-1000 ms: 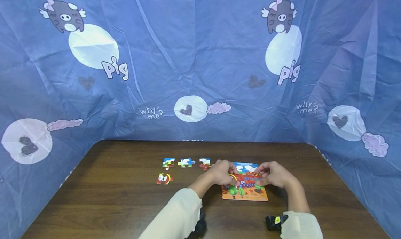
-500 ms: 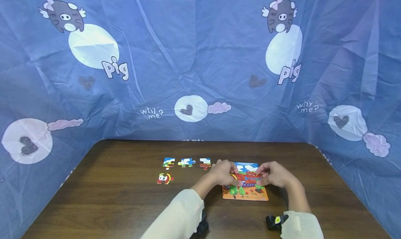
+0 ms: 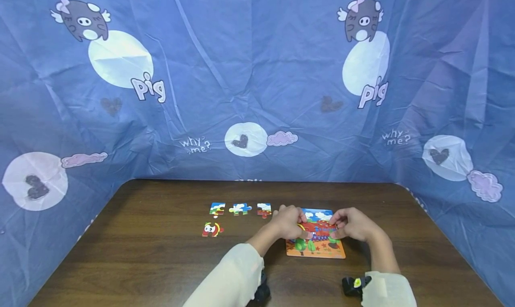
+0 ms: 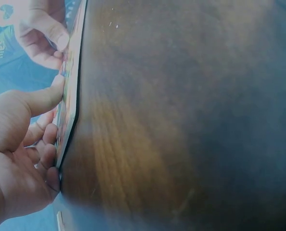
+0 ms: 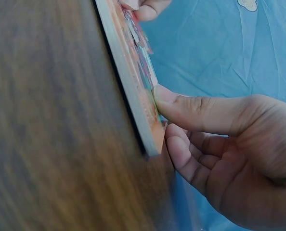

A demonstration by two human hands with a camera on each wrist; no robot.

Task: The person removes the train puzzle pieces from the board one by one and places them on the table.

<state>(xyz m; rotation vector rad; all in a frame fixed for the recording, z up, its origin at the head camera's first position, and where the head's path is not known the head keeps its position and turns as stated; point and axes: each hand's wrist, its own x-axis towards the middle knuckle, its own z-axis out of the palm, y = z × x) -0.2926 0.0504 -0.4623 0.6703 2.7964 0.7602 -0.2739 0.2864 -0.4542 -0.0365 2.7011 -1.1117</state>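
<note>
A jigsaw puzzle (image 3: 315, 249) lies in its flat board, with a red vehicle, green trees and an orange ground printed on it. My left hand (image 3: 287, 222) grips its left side, thumb on the printed face and fingers curled by the edge. On the opposite side my right hand (image 3: 354, 224) does likewise, its thumb (image 5: 181, 108) pressing near the front right corner. Between the hands a few pieces (image 5: 142, 41) stand slightly proud of the face in the right wrist view. The palms and fingers cover both side edges from above.
Loose puzzle pieces lie left of the board: a corner piece (image 3: 217, 208), a cloud piece (image 3: 240, 208), a red-and-blue piece (image 3: 263, 208) and a white-eyed red piece (image 3: 211, 229). A blue printed curtain (image 3: 249, 83) surrounds the brown table (image 3: 161, 253).
My left thumb has slid slightly right across the printed face. The right hand stays nearly still, and the loose pieces lie as before.
</note>
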